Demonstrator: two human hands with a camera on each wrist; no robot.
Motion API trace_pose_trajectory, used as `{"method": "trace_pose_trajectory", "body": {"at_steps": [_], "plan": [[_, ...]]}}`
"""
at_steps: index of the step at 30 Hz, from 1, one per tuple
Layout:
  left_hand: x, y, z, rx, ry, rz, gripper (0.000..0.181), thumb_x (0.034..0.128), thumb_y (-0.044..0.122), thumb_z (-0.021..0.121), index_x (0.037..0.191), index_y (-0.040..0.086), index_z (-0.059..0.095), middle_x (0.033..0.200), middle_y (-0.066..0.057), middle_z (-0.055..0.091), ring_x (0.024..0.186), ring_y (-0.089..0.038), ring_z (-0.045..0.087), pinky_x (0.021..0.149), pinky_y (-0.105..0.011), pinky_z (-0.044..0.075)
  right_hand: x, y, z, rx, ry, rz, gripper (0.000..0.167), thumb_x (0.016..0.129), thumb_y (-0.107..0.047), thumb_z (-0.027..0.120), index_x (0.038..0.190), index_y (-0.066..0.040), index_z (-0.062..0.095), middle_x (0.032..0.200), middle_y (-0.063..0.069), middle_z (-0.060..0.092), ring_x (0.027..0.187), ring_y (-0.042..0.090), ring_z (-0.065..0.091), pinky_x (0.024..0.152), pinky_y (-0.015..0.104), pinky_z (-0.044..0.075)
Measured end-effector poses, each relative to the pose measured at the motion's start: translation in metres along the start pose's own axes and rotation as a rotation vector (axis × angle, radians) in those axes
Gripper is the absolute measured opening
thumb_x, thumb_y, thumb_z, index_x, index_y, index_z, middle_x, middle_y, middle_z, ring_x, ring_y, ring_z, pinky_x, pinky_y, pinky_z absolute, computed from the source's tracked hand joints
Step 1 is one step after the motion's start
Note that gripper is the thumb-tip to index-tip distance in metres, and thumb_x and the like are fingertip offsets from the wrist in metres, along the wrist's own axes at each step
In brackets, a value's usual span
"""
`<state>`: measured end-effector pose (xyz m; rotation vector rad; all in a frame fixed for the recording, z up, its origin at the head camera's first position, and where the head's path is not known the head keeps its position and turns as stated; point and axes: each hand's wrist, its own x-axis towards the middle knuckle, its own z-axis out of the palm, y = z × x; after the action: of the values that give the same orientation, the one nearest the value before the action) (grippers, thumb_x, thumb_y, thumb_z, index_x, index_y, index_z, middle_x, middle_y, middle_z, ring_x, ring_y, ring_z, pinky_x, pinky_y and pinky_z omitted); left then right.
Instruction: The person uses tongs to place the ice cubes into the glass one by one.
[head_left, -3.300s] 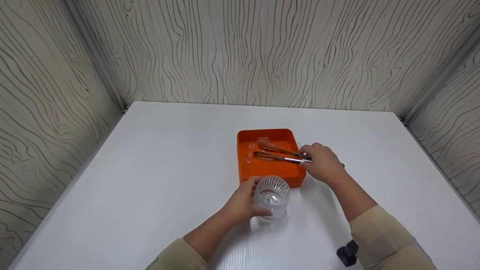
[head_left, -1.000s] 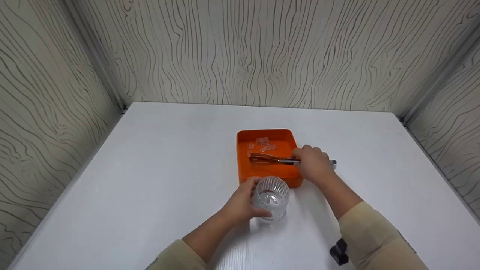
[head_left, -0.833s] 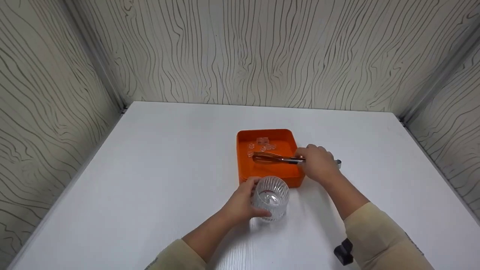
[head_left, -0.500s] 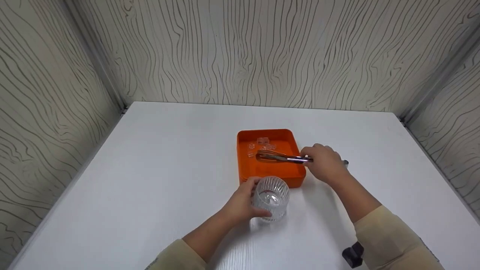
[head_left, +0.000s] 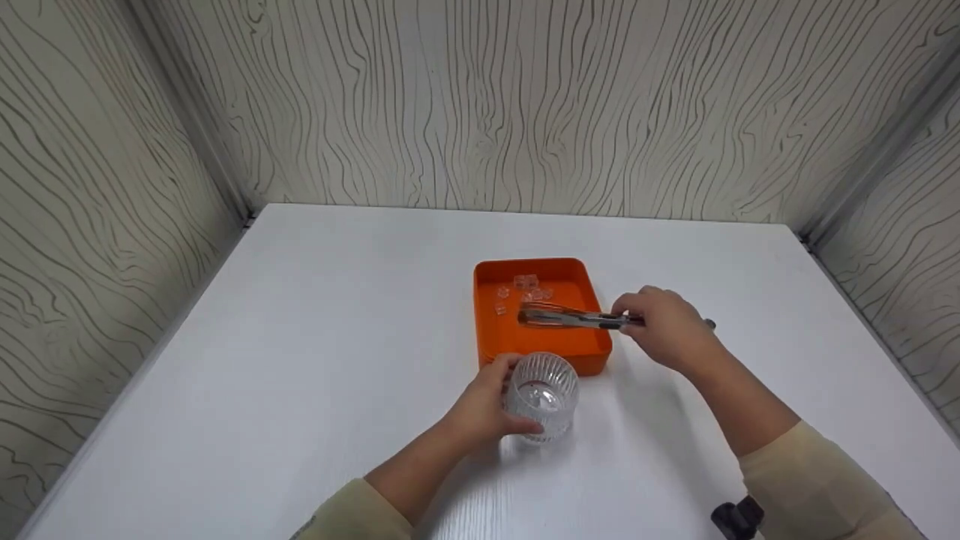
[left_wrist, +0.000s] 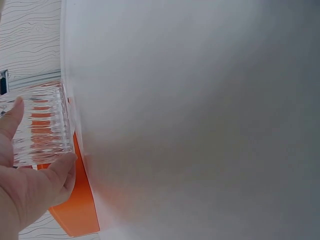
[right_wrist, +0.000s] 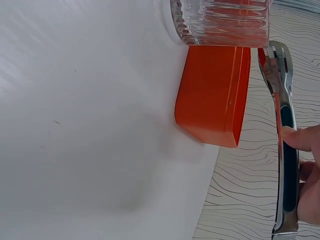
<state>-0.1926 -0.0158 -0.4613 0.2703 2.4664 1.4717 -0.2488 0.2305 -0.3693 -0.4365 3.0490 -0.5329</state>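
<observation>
My left hand (head_left: pixel 487 409) grips a clear ribbed glass (head_left: pixel 546 397) from its left side, thumb in front. The glass stands on the white table, just in front of an orange tray (head_left: pixel 555 343). Several small clear cubes (head_left: pixel 526 282) lie toward the tray's back and left. In my right hand (head_left: pixel 667 326) are metal tongs (head_left: pixel 577 318) with dark grip panels, their arms squeezed close together. The slotted tong heads (right_wrist: pixel 279 60) hover above the tray. Whether a cube sits between them I cannot tell.
A small black object (head_left: pixel 737 517) shows beside the right sleeve near the front of the white table (head_left: pixel 360 315). Wood-patterned panels (head_left: pixel 480 105) rise behind the table and at both sides.
The tongs were spread over the tray, then came together low at its left, and have since drawn right. A cube near the tray's left side no longer shows there. The left hand stays still.
</observation>
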Motion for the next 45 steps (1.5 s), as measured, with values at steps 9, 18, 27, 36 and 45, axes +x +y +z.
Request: {"method": "trace_pose_trajectory", "body": {"at_steps": [9, 18, 27, 36, 45], "plan": [[0.000, 0.000, 0.000, -0.004, -0.005, -0.004, 0.077, 0.0611, 0.027, 0.084, 0.124, 0.034, 0.039, 0.122, 0.010, 0.049, 0.116, -0.016, 0.047, 0.097, -0.042, 0.041, -0.013, 0.001, -0.012, 0.009, -0.028, -0.025, 0.016, 0.083, -0.005, 0.061, 0.095, -0.015, 0.066, 0.080, 0.001, 0.054, 0.074, 0.020, 0.048, 0.063, 0.031, 0.043], [0.001, 0.001, -0.001, -0.001, -0.009, 0.003, 0.078, 0.0613, 0.026, 0.084, 0.124, 0.033, 0.039, 0.122, 0.011, 0.048, 0.115, -0.016, 0.047, 0.096, -0.041, 0.042, -0.029, 0.005, -0.021, 0.018, -0.026, -0.072, 0.018, 0.083, -0.004, 0.062, 0.095, -0.016, 0.065, 0.083, -0.001, 0.055, 0.076, 0.018, 0.048, 0.066, 0.031, 0.044], [0.001, -0.001, 0.000, 0.027, 0.005, 0.017, 0.076, 0.0620, 0.027, 0.084, 0.124, 0.032, 0.040, 0.120, 0.008, 0.050, 0.115, -0.017, 0.048, 0.096, -0.041, 0.042, -0.041, 0.015, -0.019, 0.036, -0.007, -0.166, 0.019, 0.081, -0.002, 0.064, 0.090, -0.018, 0.064, 0.079, -0.007, 0.054, 0.073, 0.013, 0.048, 0.063, 0.029, 0.043], [0.001, -0.001, 0.000, 0.028, 0.004, 0.022, 0.075, 0.0616, 0.027, 0.084, 0.122, 0.032, 0.040, 0.119, 0.010, 0.049, 0.115, -0.017, 0.048, 0.099, -0.041, 0.040, -0.046, 0.018, -0.015, 0.033, -0.050, -0.222, 0.020, 0.080, -0.003, 0.066, 0.090, -0.020, 0.065, 0.081, -0.011, 0.055, 0.074, 0.010, 0.049, 0.064, 0.026, 0.045], [0.000, -0.001, 0.001, 0.035, 0.010, 0.002, 0.076, 0.0608, 0.028, 0.084, 0.122, 0.036, 0.039, 0.121, 0.012, 0.048, 0.117, -0.016, 0.046, 0.099, -0.042, 0.040, -0.048, 0.018, -0.016, 0.003, -0.077, -0.233, 0.018, 0.080, -0.004, 0.066, 0.090, -0.020, 0.065, 0.082, -0.011, 0.054, 0.074, 0.010, 0.048, 0.065, 0.027, 0.044]]}}
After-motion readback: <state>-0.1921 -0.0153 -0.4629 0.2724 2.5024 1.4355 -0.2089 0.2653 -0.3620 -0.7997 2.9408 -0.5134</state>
